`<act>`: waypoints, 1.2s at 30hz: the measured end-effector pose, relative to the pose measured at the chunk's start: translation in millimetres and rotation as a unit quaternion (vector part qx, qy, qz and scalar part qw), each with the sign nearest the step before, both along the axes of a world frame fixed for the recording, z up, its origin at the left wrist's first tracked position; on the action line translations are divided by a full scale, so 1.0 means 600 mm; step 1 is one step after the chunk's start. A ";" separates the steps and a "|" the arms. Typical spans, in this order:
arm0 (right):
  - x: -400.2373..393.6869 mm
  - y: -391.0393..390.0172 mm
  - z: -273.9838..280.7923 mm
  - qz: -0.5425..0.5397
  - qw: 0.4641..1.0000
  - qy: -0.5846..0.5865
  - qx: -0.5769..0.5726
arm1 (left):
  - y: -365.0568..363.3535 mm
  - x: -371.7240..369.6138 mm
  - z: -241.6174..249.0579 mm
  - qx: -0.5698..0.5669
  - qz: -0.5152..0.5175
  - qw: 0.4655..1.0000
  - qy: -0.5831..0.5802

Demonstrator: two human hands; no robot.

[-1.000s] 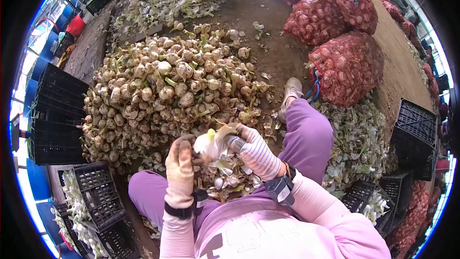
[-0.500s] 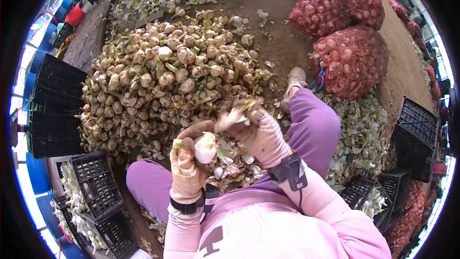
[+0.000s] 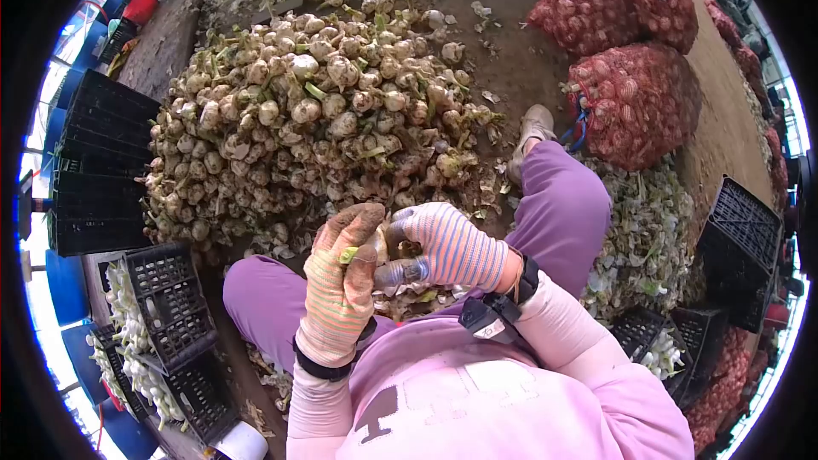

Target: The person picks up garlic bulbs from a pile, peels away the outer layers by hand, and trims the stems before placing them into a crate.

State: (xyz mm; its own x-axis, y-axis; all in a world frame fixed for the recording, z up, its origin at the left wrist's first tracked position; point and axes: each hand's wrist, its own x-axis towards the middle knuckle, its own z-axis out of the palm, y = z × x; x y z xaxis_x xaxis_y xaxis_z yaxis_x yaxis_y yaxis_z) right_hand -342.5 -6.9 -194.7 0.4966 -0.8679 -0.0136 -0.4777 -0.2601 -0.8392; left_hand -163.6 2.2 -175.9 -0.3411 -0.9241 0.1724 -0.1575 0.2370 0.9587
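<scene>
My left hand (image 3: pixel 339 285), in a striped glove with soiled fingertips, is wrapped around a garlic bulb (image 3: pixel 382 245). Its cut green stem (image 3: pixel 348 255) pokes out between the fingers. My right hand (image 3: pixel 456 247), gloved too, meets it from the right, thumb and fingers closed on the bulb's outer skin. Most of the bulb is hidden by the fingers. Loose peelings (image 3: pixel 417 300) lie below the hands, between my legs. Just beyond the hands rises a large heap of unpeeled, dirt-marked garlic bulbs (image 3: pixel 298 111).
Red mesh sacks of bulbs (image 3: pixel 635 106) stand at the upper right. Black crates (image 3: pixel 175 311) with white peeled bulbs are at the left; stacked black crates (image 3: pixel 740 238) stand at the right. Peelings (image 3: pixel 639 230) cover the ground beside my right leg.
My right hand, blurred with a strip of skin above the bulb before, has come down to it. My left hand has turned, and its fingers now cover the white bulb more.
</scene>
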 end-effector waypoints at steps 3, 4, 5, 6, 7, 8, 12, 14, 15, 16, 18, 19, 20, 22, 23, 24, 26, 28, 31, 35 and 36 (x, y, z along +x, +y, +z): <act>-0.001 0.004 -0.011 0.038 0.998 -0.027 -0.041 | 0.003 0.011 -0.002 0.007 -0.015 0.999 -0.047; -0.002 0.003 -0.008 0.061 0.997 0.018 -0.036 | -0.001 0.014 -0.003 -0.027 -0.036 0.995 -0.085; -0.001 0.004 -0.007 0.063 0.997 0.017 -0.035 | -0.004 0.016 -0.003 -0.062 -0.056 0.989 -0.122; 0.000 0.005 -0.005 0.081 0.995 0.036 -0.050 | -0.005 0.016 -0.001 -0.075 -0.055 0.988 -0.126; 0.001 0.007 -0.004 0.098 0.991 0.055 -0.066 | -0.004 0.016 0.005 -0.075 -0.053 0.988 -0.127; 0.004 0.010 -0.007 0.091 0.989 0.068 -0.092 | -0.003 0.016 0.010 -0.085 -0.057 0.979 -0.177; 0.004 0.011 -0.009 0.078 0.996 -0.042 0.020 | 0.012 0.016 -0.007 0.192 -0.003 0.981 0.033; 0.002 0.018 0.000 0.046 0.967 -0.188 0.165 | 0.010 0.025 -0.017 0.264 -0.034 0.940 0.215; 0.000 0.020 0.002 0.011 0.896 -0.325 0.302 | 0.007 0.031 -0.024 0.323 -0.065 0.860 0.389; -0.002 0.016 -0.009 0.035 0.904 -0.299 0.303 | 0.000 0.037 -0.033 0.332 -0.121 0.824 0.442; -0.001 0.018 0.007 0.089 0.862 -0.312 0.389 | -0.003 0.034 -0.036 0.345 -0.087 0.769 0.531; -0.005 0.016 0.016 0.136 0.844 -0.305 0.420 | -0.005 0.030 -0.037 0.351 -0.062 0.744 0.566; -0.005 0.016 0.014 0.176 0.846 -0.306 0.400 | -0.005 0.026 -0.034 0.348 -0.059 0.744 0.568; -0.008 0.028 -0.004 0.180 0.834 -0.376 0.361 | -0.004 0.022 -0.024 0.397 0.017 0.672 0.625; -0.009 0.033 -0.016 0.184 0.823 -0.429 0.324 | -0.006 0.029 -0.035 0.420 0.037 0.650 0.632; -0.004 0.038 -0.020 0.131 0.794 -0.511 0.301 | -0.009 0.033 -0.045 0.425 0.063 0.642 0.635; 0.005 0.029 -0.020 0.035 0.761 -0.580 0.290 | -0.011 0.043 -0.055 0.432 0.063 0.615 0.657; 0.010 0.016 0.001 -0.105 0.833 -0.455 0.296 | -0.007 0.040 -0.048 0.431 0.083 0.635 0.635; 0.047 0.003 -0.013 -0.152 0.960 -0.236 -0.016 | -0.003 0.037 -0.046 0.437 0.063 0.639 0.630; 0.048 -0.009 -0.033 -0.074 0.989 -0.034 -0.122 | 0.000 0.037 -0.074 0.440 0.061 0.668 0.598; 0.048 -0.011 -0.026 -0.037 0.981 0.006 -0.191 | 0.001 0.041 -0.073 0.465 0.058 0.638 0.611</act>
